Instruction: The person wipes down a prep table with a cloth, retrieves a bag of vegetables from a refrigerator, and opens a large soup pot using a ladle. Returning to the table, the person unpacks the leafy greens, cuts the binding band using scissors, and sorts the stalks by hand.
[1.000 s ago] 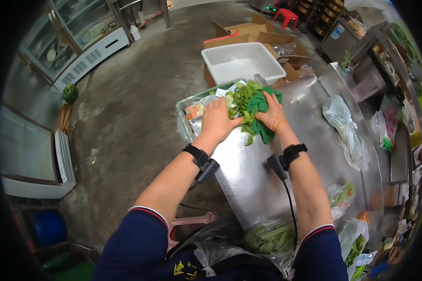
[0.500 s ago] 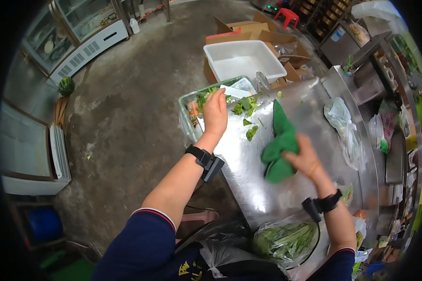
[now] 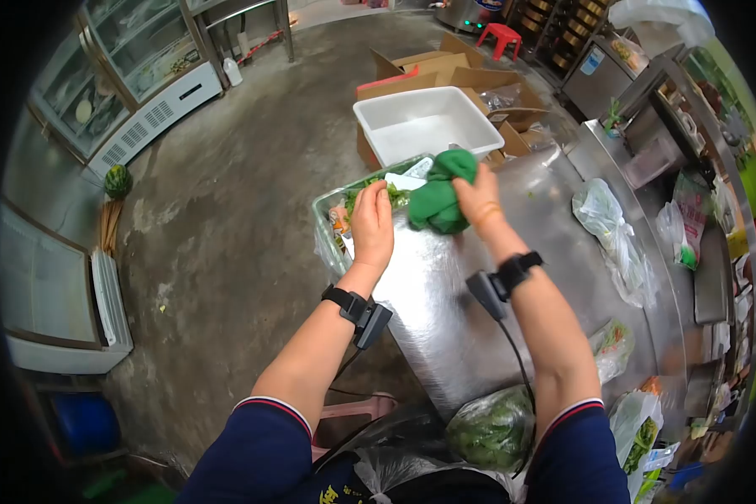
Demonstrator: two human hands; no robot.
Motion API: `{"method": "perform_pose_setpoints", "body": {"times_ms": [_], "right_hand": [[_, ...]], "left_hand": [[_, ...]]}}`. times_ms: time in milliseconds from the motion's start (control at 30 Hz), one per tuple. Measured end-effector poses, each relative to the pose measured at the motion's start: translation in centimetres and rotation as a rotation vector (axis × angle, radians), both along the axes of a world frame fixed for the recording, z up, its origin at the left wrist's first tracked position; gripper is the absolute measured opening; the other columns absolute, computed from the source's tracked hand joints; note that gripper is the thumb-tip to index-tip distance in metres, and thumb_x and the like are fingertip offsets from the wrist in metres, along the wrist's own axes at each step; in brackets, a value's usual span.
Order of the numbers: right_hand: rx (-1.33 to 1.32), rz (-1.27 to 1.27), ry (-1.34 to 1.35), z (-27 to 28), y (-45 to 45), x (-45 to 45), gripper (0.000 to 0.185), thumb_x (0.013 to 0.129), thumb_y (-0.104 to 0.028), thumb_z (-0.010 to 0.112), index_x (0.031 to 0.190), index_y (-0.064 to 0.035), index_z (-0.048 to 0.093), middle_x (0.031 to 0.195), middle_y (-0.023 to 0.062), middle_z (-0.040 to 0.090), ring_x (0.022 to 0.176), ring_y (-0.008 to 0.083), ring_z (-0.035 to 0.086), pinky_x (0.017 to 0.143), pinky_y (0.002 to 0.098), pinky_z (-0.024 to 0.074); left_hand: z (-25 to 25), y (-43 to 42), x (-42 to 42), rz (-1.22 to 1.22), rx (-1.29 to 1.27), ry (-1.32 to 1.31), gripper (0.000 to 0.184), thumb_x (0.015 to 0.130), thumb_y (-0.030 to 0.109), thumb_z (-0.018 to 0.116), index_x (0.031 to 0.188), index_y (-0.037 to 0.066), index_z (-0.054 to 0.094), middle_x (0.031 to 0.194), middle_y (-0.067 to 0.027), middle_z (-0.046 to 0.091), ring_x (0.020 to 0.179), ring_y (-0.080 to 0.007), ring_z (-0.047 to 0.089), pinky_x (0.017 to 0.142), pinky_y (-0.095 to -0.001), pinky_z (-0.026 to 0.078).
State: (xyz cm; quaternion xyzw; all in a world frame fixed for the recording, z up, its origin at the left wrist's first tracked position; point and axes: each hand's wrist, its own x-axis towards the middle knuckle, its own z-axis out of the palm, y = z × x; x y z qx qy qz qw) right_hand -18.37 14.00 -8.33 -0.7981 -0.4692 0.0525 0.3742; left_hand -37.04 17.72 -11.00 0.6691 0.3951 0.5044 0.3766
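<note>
In the head view, the right hand (image 3: 480, 198) is pinching a bunched green cloth (image 3: 443, 195) between thumb and fingers, at the far left end of the steel counter (image 3: 462, 311). The left hand (image 3: 373, 225) is standing upright with its fingers pressed together, holding nothing, beside the near side of a plastic-lined bin (image 3: 321, 220). Green leaves (image 3: 401, 198) are lying between this hand and the cloth. A white tub (image 3: 427, 124) is sitting beyond the bin.
</note>
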Motion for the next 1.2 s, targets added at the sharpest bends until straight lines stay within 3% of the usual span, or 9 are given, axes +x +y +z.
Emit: {"method": "perform_pose_setpoints", "body": {"times_ms": [167,267,333,433,767,900,1033,1133,1200], "right_hand": [[0.443,-0.032,0.26,6.4,-8.1,6.8,0.038,0.07,-0.017,0.061,0.1,0.0022,0.05,0.097,0.0195,0.055,0.09,0.0263,0.054,0.078,0.0348,0.0424],[0.199,-0.155,0.122,4.8,-13.1,13.3,0.042,0.07,-0.02,0.063,0.103,0.002,0.05,0.098,0.021,0.056,0.091,0.0308,0.055,0.08,0.0365,0.0429],[-0.469,-0.402,-0.129,-0.2,-15.3,16.4,0.051,0.07,-0.026,0.064,0.11,0.0016,0.047,0.103,0.0237,0.053,0.099,0.0351,0.051,0.086,0.0386,0.0405],[-0.305,-0.531,-0.261,-3.8,-12.1,13.2,0.052,0.074,-0.03,0.057,0.114,0.0016,0.044,0.113,0.0267,0.044,0.112,0.0377,0.039,0.093,0.0391,0.0344],[-0.172,0.264,0.121,-2.1,0.9,-7.5,0.029,0.072,-0.012,0.052,0.1,-0.0054,0.054,0.104,0.02,0.051,0.103,0.0353,0.046,0.089,0.041,0.0387],[0.499,0.02,0.141,6.7,-6.1,-7.7,0.043,0.068,0.001,0.051,0.11,-0.0052,0.046,0.102,0.0159,0.045,0.099,0.0355,0.046,0.085,0.0391,0.0395],[0.103,-0.026,-0.098,14.2,-14.3,0.4,0.037,0.065,0.0,0.052,0.102,-0.005,0.053,0.1,0.0162,0.052,0.096,0.0347,0.047,0.085,0.0385,0.0402],[0.626,-0.277,-0.418,18.2,-24.8,4.0,0.041,0.067,-0.002,0.05,0.108,-0.0068,0.051,0.101,0.0131,0.055,0.093,0.0261,0.053,0.084,0.0332,0.0427],[0.647,-0.148,0.02,22.0,-35.2,2.4,0.041,0.071,-0.007,0.052,0.111,-0.0019,0.048,0.101,0.0129,0.055,0.095,0.0227,0.053,0.086,0.0313,0.0405]], "left_hand": [[0.7,-0.2,-0.1,-0.023,0.029,0.025,0.023,0.089,0.017,0.041,0.098,-0.002,0.052,0.095,-0.0154,0.054,0.089,-0.0292,0.052,0.078,-0.0342,0.04],[0.4,-0.2,-0.1,-0.009,0.085,0.033,0.023,0.089,0.017,0.041,0.097,-0.002,0.052,0.093,-0.0151,0.054,0.088,-0.0288,0.052,0.078,-0.0339,0.04],[0.2,-0.1,0.0,-0.034,0.036,0.031,0.023,0.09,0.017,0.041,0.097,-0.002,0.052,0.094,-0.0151,0.054,0.088,-0.0288,0.052,0.078,-0.0339,0.04],[0.8,-0.1,0.4,-0.049,0.025,0.066,0.024,0.09,0.019,0.041,0.097,-0.002,0.051,0.095,-0.0148,0.053,0.088,-0.0285,0.051,0.078,-0.034,0.04],[-0.8,0.0,0.5,0.004,0.044,0.042,0.029,0.089,0.023,0.043,0.106,0.0,0.049,0.102,-0.0127,0.054,0.094,-0.0207,0.051,0.084,-0.0316,0.039],[-2.2,0.7,0.6,-0.064,-0.07,-0.19,0.036,0.092,0.027,0.036,0.108,-0.003,0.046,0.107,-0.0138,0.047,0.095,-0.0231,0.046,0.085,-0.034,0.037],[-0.6,-0.2,0.4,-0.087,0.066,0.065,0.038,0.091,0.029,0.038,0.105,-0.004,0.047,0.106,-0.0157,0.047,0.097,-0.0255,0.045,0.086,-0.0342,0.035],[-0.8,-0.5,0.8,-0.065,0.132,0.079,0.038,0.089,0.03,0.041,0.102,-0.005,0.048,0.105,-0.0174,0.047,0.098,-0.027,0.044,0.087,-0.0345,0.034],[-0.7,-1.0,0.8,-0.068,0.187,0.126,0.037,0.088,0.029,0.044,0.101,-0.005,0.049,0.104,-0.0183,0.047,0.099,-0.0276,0.043,0.088,-0.0347,0.034]]}}
